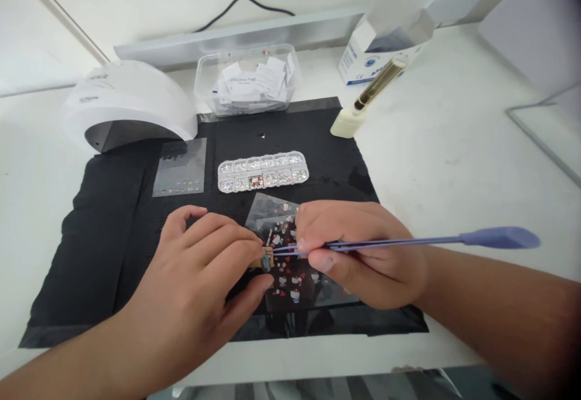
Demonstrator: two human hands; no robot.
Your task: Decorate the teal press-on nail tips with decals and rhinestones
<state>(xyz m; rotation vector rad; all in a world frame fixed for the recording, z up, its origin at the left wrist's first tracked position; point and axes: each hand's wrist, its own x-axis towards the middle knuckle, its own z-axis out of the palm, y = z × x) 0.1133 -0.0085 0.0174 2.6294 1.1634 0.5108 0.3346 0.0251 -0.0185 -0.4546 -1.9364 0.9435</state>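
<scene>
L. hand is holding small tan-and-dark pc., lower ctr.; R. hand is pinching blue tweezers, tips at pc.'s edge; loosening grip could be risking slips, scratches.

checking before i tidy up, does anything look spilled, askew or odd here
A tiny pale scrap lies alone on the creased black sheet, behind the clear oblong plastic compartment case, perhaps dropped. The sheet's left edge looks ragged.

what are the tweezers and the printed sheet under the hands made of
Tweezers: probably coated metal, perhaps plastic; smooth, even blue with a soft sheen. Printed sheet: seemingly clear, smooth plastic film, since the dark mat shows through between figures.
</scene>
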